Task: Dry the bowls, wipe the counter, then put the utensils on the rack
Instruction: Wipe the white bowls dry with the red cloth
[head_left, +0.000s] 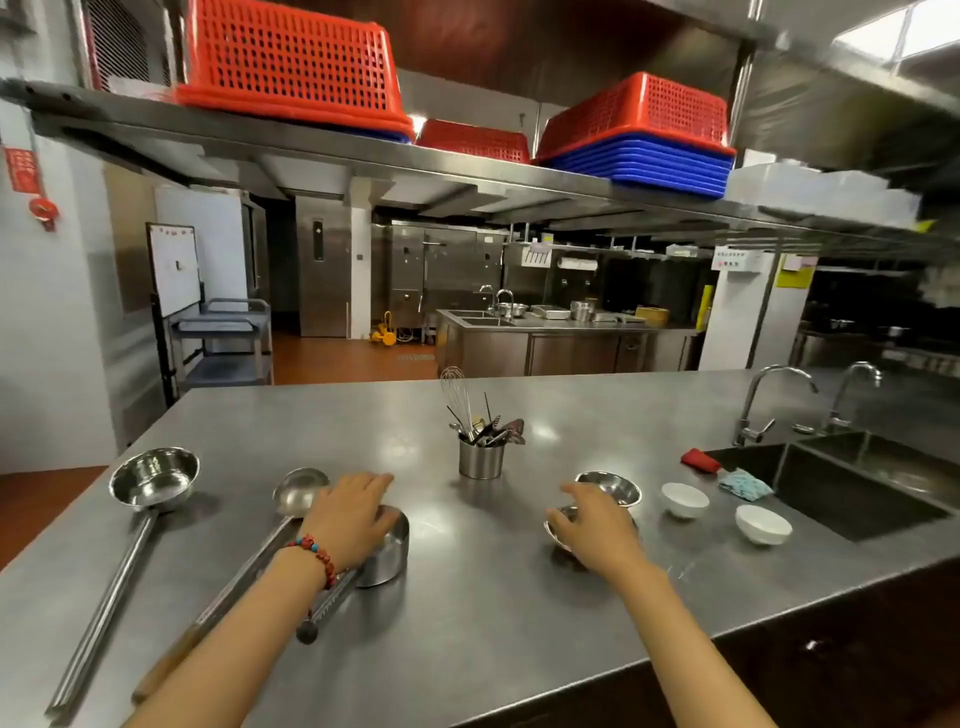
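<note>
We are reaching over the counter (493, 587) with both hands. The right hand (597, 525) is hovering, fingers loosely spread and holding nothing, directly above a steel bowl (563, 519); a second steel bowl (613, 486) is lying just beyond it, and two white bowls (684, 500) are sitting further right, toward the sink (831, 488). The left hand (353, 514) is resting palm-down on a steel cup (387, 553), fingers open; whether it is gripping, we cannot tell. The blue cloth (744, 484) is lying right of the bowls, nearer the right hand. The bowls are looking shiny, upright and shallow.
</note>
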